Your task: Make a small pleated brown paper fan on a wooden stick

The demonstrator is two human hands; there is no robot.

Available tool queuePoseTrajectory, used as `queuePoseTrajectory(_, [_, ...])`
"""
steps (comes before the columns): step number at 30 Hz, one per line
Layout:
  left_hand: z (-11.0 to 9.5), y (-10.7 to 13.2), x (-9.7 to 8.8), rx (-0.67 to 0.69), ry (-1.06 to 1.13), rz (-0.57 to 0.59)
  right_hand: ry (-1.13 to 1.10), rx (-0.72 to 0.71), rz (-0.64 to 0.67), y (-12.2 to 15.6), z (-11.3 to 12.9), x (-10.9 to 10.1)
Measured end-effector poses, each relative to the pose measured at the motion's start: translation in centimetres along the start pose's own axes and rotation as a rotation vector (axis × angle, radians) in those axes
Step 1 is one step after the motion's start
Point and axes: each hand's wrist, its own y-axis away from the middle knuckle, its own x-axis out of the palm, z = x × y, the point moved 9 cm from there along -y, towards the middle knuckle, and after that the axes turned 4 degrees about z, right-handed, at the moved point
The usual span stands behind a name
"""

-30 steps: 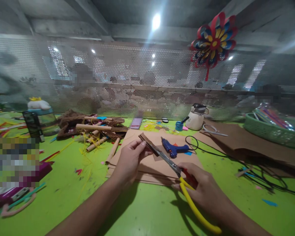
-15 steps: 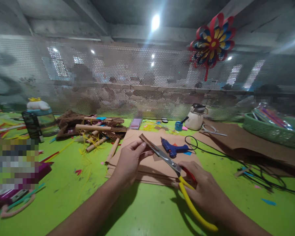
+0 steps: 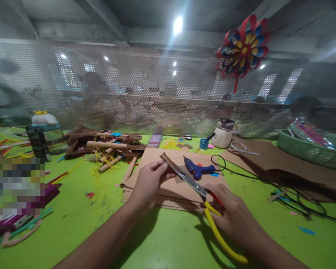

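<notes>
Small change only: left hand and brown strip had nudged toward 3 o'clock, and the yellow handle end had pulled in a bit.

Nearest, right hand was at 5 o'clock, fingers wrapped tight through the handles of the scissors. Blades pointed to 11 o'clock and lay along the strip, nearly together. Left fingers pinched the strip's near end, held just above the cardboard stack at centre.

Judgement: cut was mid-way, with the strip apparently in one piece.

Glue gun lay beyond on the stack. Paper tubes were piled at 10 o'clock on the green surface.

Couldn't see where the blades bit, since the strip covered them. The right thumb was hidden.
</notes>
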Motion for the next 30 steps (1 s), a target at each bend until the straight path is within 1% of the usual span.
queuePoseTrajectory(4, [0.10,0.04,-0.01,-0.011,0.010,-0.001,-0.015,-0.004,0.003,-0.03,0.00,0.11])
queuePoseTrajectory(11, [0.43,-0.15,-0.32,-0.010,0.008,-0.010,0.070,-0.027,-0.027,0.03,0.27,-0.23])
queuePoseTrajectory(21, [0.56,-0.08,-0.57,-0.031,0.040,-0.042,0.116,-0.032,-0.027,0.22,-0.09,0.07])
queuePoseTrajectory(26, [0.46,-0.07,-0.68,-0.026,0.024,-0.054,0.148,-0.047,-0.048,0.25,0.02,-0.04])
queuePoseTrajectory(30, [0.49,-0.04,-0.76,-0.028,0.003,-0.060,0.182,-0.042,-0.038,0.33,-0.11,0.16])
